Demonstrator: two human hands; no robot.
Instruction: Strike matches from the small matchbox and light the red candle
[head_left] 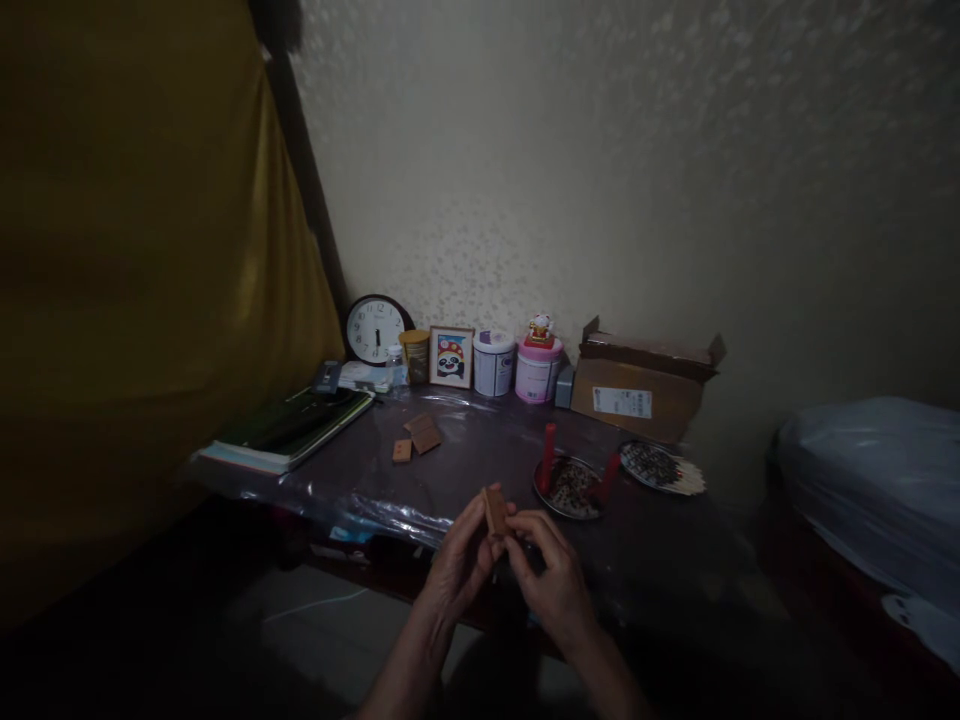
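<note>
In front of the table's near edge, both my hands hold a small brown box (pixel 496 511) that looks like a matchbox, tilted upright. My left hand (pixel 459 560) grips it from the left, fingers curled around its side. The thumb and fingers of my right hand (pixel 551 578) pinch its lower right side. Farther back on the table lie a small orange-brown box (pixel 402 451) and some flat brown pieces (pixel 423 433). Just beyond my right hand, a metal plate (pixel 577 513) with dark speckles carries two red candles, one upright (pixel 549 455) and one leaning (pixel 607 480).
A second plate (pixel 637 483) at the right bears a bundle of pale matchsticks (pixel 686 475). Along the wall stand a clock (pixel 377 330), a framed panda picture (pixel 451 358), a white tub (pixel 493 365), a pink tub (pixel 538 375) and a cardboard box (pixel 652 400). Books (pixel 292 435) lie left.
</note>
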